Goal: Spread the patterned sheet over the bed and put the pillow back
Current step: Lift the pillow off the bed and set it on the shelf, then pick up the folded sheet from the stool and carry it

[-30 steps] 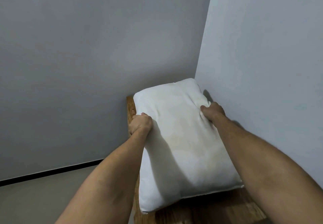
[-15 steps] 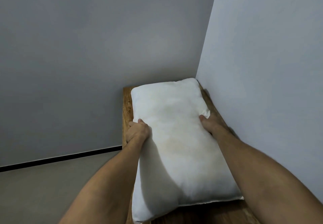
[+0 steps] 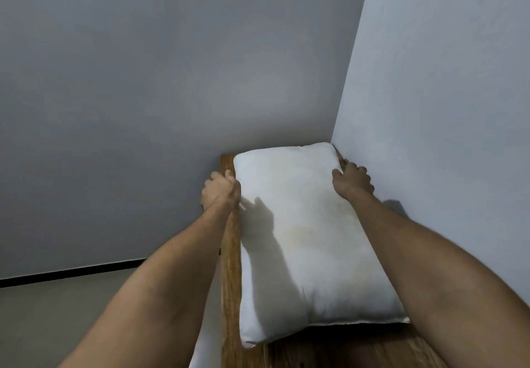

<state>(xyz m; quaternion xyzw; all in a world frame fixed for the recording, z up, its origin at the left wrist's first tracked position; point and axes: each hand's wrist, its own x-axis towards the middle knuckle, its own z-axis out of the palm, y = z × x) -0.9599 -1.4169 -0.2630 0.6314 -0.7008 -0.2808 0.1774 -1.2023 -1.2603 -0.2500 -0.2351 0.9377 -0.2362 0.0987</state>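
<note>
White and soft, the pillow (image 3: 309, 232) is laid flat on the bare wooden bed (image 3: 231, 281), pushed into the corner between the back wall (image 3: 172, 80) and the side wall (image 3: 444, 109). Its left edge is touched by the left hand (image 3: 220, 191), with fingers curled loosely. Its right edge is met by the right hand (image 3: 354, 179), with fingers spread partly open; a firm grip cannot be told.
</note>
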